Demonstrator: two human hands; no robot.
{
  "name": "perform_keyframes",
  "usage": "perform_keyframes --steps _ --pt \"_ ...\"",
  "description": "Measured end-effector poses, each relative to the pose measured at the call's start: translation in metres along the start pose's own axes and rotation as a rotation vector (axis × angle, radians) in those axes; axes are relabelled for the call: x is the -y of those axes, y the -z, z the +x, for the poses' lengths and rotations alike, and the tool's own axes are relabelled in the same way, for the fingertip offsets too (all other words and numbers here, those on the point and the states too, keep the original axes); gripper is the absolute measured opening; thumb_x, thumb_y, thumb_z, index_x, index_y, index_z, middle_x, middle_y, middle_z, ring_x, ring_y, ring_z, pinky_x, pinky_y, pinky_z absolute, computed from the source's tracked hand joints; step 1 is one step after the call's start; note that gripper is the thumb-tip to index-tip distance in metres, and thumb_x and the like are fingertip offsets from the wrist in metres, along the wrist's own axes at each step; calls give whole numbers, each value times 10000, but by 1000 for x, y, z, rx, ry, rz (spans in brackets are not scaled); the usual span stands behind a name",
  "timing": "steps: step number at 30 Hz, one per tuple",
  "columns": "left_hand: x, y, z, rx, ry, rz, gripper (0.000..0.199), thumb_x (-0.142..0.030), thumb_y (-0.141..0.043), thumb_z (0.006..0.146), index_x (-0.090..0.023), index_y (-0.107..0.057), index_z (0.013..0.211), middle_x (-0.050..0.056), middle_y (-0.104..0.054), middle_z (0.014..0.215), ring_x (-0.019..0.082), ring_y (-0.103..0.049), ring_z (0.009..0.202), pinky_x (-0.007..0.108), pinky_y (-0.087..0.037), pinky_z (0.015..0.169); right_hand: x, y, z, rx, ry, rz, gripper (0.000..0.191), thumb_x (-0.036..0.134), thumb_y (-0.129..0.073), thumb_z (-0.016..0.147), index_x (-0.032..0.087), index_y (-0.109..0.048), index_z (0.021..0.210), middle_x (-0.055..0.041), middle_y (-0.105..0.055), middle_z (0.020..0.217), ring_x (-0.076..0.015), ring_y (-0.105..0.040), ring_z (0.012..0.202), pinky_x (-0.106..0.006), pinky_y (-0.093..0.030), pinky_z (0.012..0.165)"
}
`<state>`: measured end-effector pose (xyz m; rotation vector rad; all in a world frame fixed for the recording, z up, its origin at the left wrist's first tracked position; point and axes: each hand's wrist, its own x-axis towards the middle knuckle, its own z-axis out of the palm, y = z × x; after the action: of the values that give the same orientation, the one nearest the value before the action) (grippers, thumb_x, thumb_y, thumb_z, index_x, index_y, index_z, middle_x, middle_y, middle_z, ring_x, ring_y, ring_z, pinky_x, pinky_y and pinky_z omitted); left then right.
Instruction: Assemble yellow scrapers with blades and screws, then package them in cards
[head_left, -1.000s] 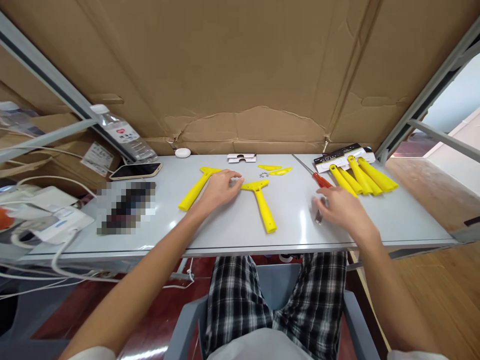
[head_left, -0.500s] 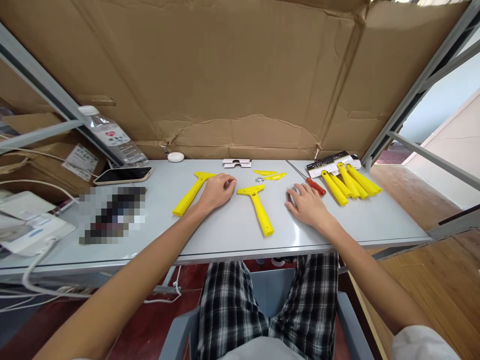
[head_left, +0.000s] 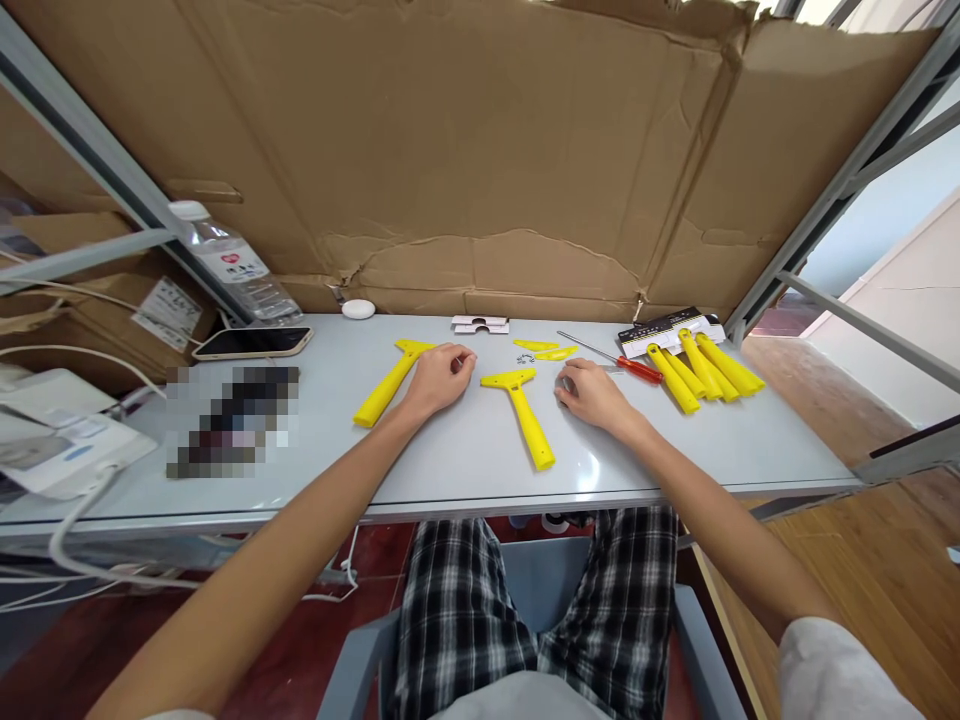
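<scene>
Centrally, a T-shaped yellow handle point(head_left: 532, 425) lies on a pale grey desk point(head_left: 442, 470), between a person's two bare hands. The left hand point(head_left: 441, 378) curls right next to the head of a second yellow handle point(head_left: 384, 395); the right hand point(head_left: 592, 392) curls near a red-handled screwdriver point(head_left: 640, 370). Whether either grip is released or clenched around something small is unclear. Beyond, two slim yellow pieces point(head_left: 556, 353) lie beside small metal parts point(head_left: 525, 359); more yellow handles point(head_left: 679, 385) lie at right.

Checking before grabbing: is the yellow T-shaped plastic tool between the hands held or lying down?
Lying down: the yellow tool rests on the grey tabletop, ungripped.
</scene>
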<state>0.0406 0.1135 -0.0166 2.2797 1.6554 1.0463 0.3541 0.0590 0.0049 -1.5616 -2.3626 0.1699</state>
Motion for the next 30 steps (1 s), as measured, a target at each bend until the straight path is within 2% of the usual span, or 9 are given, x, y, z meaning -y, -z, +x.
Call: perform_keyframes --steps 4,8,12,15,19,22,24,27,30 --pt "0 1 -1 22 -26 -37 370 -445 -513 999 -200 -786 952 112 -826 1034 274 -728 926 412 -559 917 -7 -3 2 -47 73 67 312 320 -548 1072 164 -744 1258 -148 -706 1423 -246 -654 1322 -353 -478 1150" --pt "0 4 -3 157 -165 -156 400 -522 -575 1005 -214 -808 1107 100 -815 1161 273 -735 1021 418 -568 959 -35 1 -8 -148 66 83 371 311 -529 1066 157 -746 1325 -168 -689 1463 -310 -615 1394 -444 -461 1201" --pt "1 3 -5 253 -268 -178 421 -582 -670 963 -242 -817 1163 109 -788 1234 300 -718 1119 462 -548 1038 -49 5 -12 -54 44 -46 389 289 -553 1031 158 -768 1328 -165 -708 1415 -347 -601 1346 -492 -458 1173" --pt "2 -1 -4 237 -272 -147 393 -566 -641 990 -247 -829 1125 110 -793 1185 308 -713 1110 480 -536 1035 -35 5 -13 -44 -8 -132 415 386 -546 1051 187 -777 1333 -166 -720 1346 -370 -583 1281 -527 -453 1119" --pt "3 -5 -2 222 -269 -130 366 -509 -606 1017 -240 -834 1117 110 -794 1152 299 -709 1077 476 -532 1009 -5 2 -13 -40 -121 -174 568 634 -496 1056 199 -800 1261 -204 -692 1293 -410 -563 1250 -539 -473 1032" --pt "1 -5 -1 216 -251 -134 351 -496 -614 1008 -239 -835 1098 110 -798 1146 301 -714 1084 479 -532 1019 8 -3 -8 -41 -145 -163 585 673 -552 1018 178 -790 1221 -222 -678 1278 -427 -563 1246 -543 -492 1011" --pt "-1 -3 -2 206 -232 -153 349 -505 -632 991 -235 -835 1082 110 -804 1145 302 -721 1083 479 -533 1031 7 -6 -1 -75 -143 -58 492 604 -639 985 168 -794 1152 -228 -686 1248 -420 -573 1248 -539 -495 1032" --pt "-3 2 -3 168 -138 -226 362 -520 -658 962 -226 -836 1073 109 -816 1173 305 -733 1094 457 -557 1023 -8 -10 10 -201 -158 350 383 538 -685 949 172 -794 959 -201 -727 1130 -373 -635 1179 -531 -488 1095" --pt "-1 7 -3 101 55 -381 401 -546 -659 957 -212 -835 1093 111 -828 1208 312 -743 1138 443 -572 1053 -35 -12 16 -297 -195 556 497 611 -559 998 171 -773 912 -174 -764 1076 -335 -689 1132 -530 -502 1138"
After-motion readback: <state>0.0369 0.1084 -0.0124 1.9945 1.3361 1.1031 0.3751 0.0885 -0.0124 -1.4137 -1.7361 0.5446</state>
